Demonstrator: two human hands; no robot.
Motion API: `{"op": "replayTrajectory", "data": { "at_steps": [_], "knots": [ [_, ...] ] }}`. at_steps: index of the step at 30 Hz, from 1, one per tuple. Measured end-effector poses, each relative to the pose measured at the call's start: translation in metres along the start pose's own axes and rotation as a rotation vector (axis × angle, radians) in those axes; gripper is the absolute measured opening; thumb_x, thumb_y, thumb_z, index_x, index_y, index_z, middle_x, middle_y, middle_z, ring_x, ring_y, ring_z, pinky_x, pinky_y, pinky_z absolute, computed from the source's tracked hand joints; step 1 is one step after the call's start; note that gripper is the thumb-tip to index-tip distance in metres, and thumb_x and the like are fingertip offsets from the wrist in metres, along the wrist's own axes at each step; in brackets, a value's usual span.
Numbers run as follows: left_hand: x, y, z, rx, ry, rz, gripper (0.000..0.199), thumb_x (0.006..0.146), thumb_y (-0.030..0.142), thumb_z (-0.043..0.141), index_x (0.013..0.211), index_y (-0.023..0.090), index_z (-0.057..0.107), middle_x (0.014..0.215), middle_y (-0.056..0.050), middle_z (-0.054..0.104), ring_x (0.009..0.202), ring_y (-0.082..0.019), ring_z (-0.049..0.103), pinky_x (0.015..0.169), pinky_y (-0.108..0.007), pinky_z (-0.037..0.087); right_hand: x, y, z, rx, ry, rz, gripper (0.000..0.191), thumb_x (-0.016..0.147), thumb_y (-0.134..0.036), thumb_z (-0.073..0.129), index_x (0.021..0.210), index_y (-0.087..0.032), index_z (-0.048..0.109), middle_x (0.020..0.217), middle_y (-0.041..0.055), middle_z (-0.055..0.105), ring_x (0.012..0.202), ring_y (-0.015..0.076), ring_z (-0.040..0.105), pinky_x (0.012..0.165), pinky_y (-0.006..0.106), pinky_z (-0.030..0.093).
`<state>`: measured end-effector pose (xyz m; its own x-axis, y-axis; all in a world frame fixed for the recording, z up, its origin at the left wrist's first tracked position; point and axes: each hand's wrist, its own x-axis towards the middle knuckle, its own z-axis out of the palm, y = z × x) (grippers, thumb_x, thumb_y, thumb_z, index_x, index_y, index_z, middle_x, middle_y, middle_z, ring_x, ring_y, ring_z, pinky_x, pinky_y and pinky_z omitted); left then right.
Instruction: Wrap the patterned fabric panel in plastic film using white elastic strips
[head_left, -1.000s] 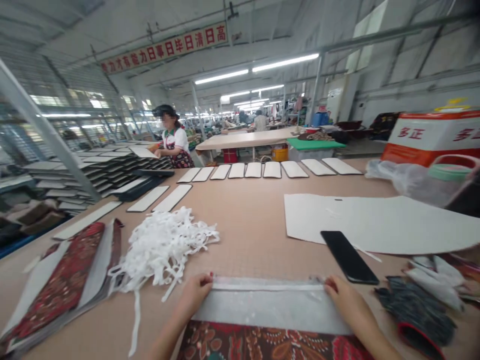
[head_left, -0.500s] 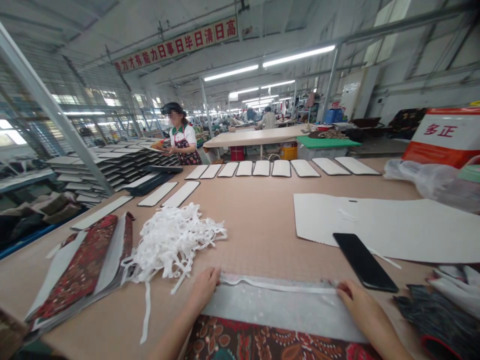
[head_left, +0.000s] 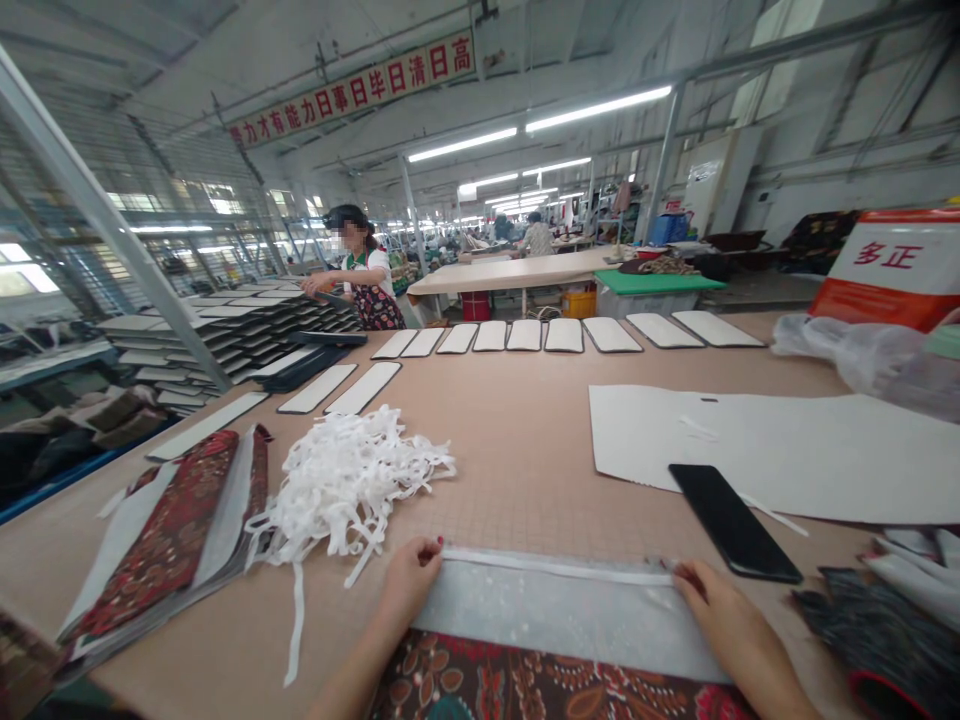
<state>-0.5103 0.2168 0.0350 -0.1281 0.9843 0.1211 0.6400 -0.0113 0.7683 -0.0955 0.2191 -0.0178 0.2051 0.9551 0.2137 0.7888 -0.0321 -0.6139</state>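
Observation:
My left hand pinches the left end of a white strip lying along the far edge of a patterned fabric piece. This piece has a pale grey backing on its upper part. At the strip's right end, my right hand closes its fingers on the strip and fabric edge. The strip runs nearly straight between both hands. A tangled heap of white strips lies beyond my left hand, and a black phone is just past my right hand.
Folded patterned fabric lies at left. A large white sheet is at right, with dark cloth nearer. White panels line the brown table's far side. Another person stands beside stacked panels.
The white strip, wavy before, now lies straighter and flatter between my hands. My left hand has shifted very slightly. The other person's arms have moved up and left, toward the stacks.

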Motion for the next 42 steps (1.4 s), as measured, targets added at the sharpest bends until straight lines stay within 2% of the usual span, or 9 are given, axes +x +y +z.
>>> {"op": "replayTrajectory", "data": {
  "at_steps": [4,13,26,31,34,37,39,42],
  "knots": [
    [0.000,0.000,0.001,0.033,0.014,0.022,0.020,0.073,0.028,0.043,0.073,0.016,0.059,0.077,-0.005,0.065,0.077,-0.021,0.058,0.072,-0.030,0.042,0.000,0.000,0.000,-0.007,-0.008,-0.003,0.026,0.076,-0.040,0.033,0.082,-0.022,0.051,0.089,0.0069,0.061,0.084,0.0225,0.057,0.074,0.032,0.041],
    [0.005,-0.009,0.009,0.136,0.073,-0.015,0.012,0.071,0.015,0.044,0.078,0.016,0.054,0.068,-0.001,0.057,0.066,-0.016,0.054,0.061,-0.025,0.038,0.001,0.002,0.000,-0.005,-0.028,0.034,0.026,0.077,-0.040,0.033,0.083,-0.022,0.050,0.091,0.0078,0.061,0.084,0.0229,0.056,0.074,0.033,0.040],
    [0.000,0.007,0.009,0.307,0.064,-0.082,0.018,0.075,0.009,0.041,0.087,0.017,0.053,0.075,0.000,0.056,0.070,-0.013,0.053,0.062,-0.022,0.035,0.002,0.005,0.001,-0.006,-0.026,0.037,0.028,0.077,-0.041,0.032,0.084,-0.022,0.051,0.089,0.0067,0.061,0.082,0.0224,0.057,0.070,0.031,0.040],
    [-0.003,0.014,0.011,0.411,0.020,-0.058,0.017,0.077,0.011,0.040,0.090,0.016,0.051,0.081,-0.002,0.057,0.077,-0.014,0.055,0.066,-0.023,0.037,-0.002,-0.008,-0.007,-0.076,-0.004,0.045,0.021,0.079,-0.033,0.034,0.081,-0.021,0.052,0.085,0.0055,0.060,0.078,0.0201,0.057,0.065,0.028,0.038],
    [-0.002,0.017,0.013,0.530,-0.011,-0.009,0.018,0.081,0.014,0.036,0.093,0.016,0.049,0.085,-0.004,0.057,0.081,-0.017,0.055,0.069,-0.025,0.038,-0.002,-0.021,-0.016,-0.122,-0.017,0.077,0.017,0.080,-0.024,0.036,0.079,-0.019,0.052,0.084,0.0042,0.060,0.079,0.0178,0.056,0.065,0.025,0.036],
    [-0.001,0.021,0.015,0.755,-0.029,0.163,0.020,0.083,0.015,0.033,0.089,0.015,0.052,0.090,-0.007,0.055,0.087,-0.019,0.052,0.076,-0.029,0.037,0.002,-0.030,-0.021,-0.164,-0.035,0.125,0.013,0.080,-0.020,0.039,0.078,-0.019,0.052,0.084,0.0033,0.060,0.078,0.0164,0.056,0.064,0.024,0.034],
    [-0.003,0.026,0.015,0.910,-0.029,0.297,0.025,0.083,0.011,0.032,0.087,0.015,0.056,0.093,-0.008,0.055,0.090,-0.022,0.050,0.079,-0.033,0.035,0.004,-0.032,-0.023,-0.172,-0.037,0.154,0.011,0.079,-0.019,0.041,0.079,-0.018,0.052,0.084,0.0039,0.060,0.078,0.0162,0.056,0.063,0.023,0.034],
    [-0.008,0.037,0.015,1.059,-0.070,0.429,0.034,0.080,0.004,0.029,0.089,0.014,0.061,0.096,-0.010,0.058,0.091,-0.026,0.051,0.081,-0.039,0.034,0.007,-0.033,-0.025,-0.153,-0.040,0.181,0.011,0.079,-0.017,0.043,0.080,-0.017,0.054,0.084,0.0042,0.060,0.077,0.0158,0.056,0.063,0.023,0.033]
  ]
}}
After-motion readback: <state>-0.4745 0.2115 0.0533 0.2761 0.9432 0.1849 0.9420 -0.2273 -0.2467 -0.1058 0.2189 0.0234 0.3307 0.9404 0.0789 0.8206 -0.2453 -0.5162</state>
